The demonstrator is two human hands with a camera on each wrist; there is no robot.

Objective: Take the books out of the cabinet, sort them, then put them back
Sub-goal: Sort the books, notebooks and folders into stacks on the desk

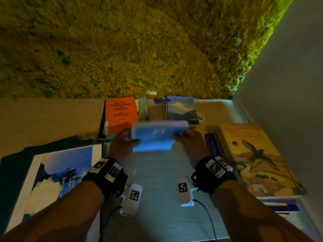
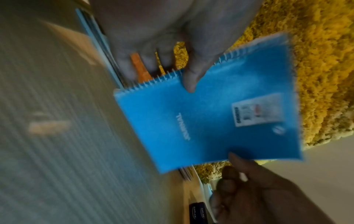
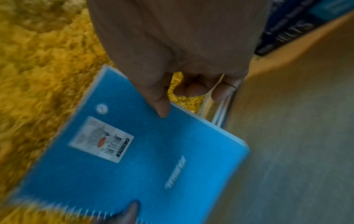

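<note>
A blue spiral-bound notebook [image 1: 153,135] with a white sticker is held tilted above the table, blurred by motion. My left hand [image 1: 122,142] pinches its spiral edge, thumb on the cover [image 2: 210,121]. My right hand [image 1: 188,142] pinches the opposite edge, thumb on the cover [image 3: 143,159]. In the left wrist view my left hand [image 2: 182,68] is at the top and my right hand [image 2: 258,189] at the bottom right. An orange book [image 1: 120,114] lies behind the notebook on the left. A book with a mountain cover [image 1: 181,109] lies behind it on the right.
A yellow book with a bird cover [image 1: 253,158] tops a stack at the right. A large blue and white book [image 1: 57,172] lies at the left. The pale table top [image 1: 153,198] shows between my wrists. A mossy green wall [image 1: 122,49] stands behind, a white wall [image 1: 288,84] at the right.
</note>
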